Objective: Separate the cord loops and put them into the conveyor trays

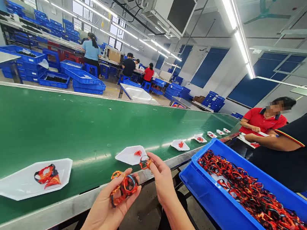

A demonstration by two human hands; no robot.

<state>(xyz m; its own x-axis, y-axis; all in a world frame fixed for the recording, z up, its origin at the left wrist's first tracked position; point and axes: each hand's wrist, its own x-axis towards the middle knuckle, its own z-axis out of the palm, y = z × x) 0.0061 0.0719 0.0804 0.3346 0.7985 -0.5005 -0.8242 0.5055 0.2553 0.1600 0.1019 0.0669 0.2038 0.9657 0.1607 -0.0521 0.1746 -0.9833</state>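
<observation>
1. A red-and-black ring [146, 166] is pinched between the thumb and fingers of the right hand [162, 177], just beside the left hand [113, 202].
2. A cluster of similar rings [124, 190] sits in the left hand, its fingers curled around them.
3. Just beyond the right hand, a white tray [125, 157] bearing a small red piece [138, 153] rests on a green belt [72, 131].
4. Left of the left hand, another white tray [15, 184] holds red-and-black items [48, 174].
5. Right of the right hand, a blue bin [218, 185] contains heaped rings [244, 184].
</observation>
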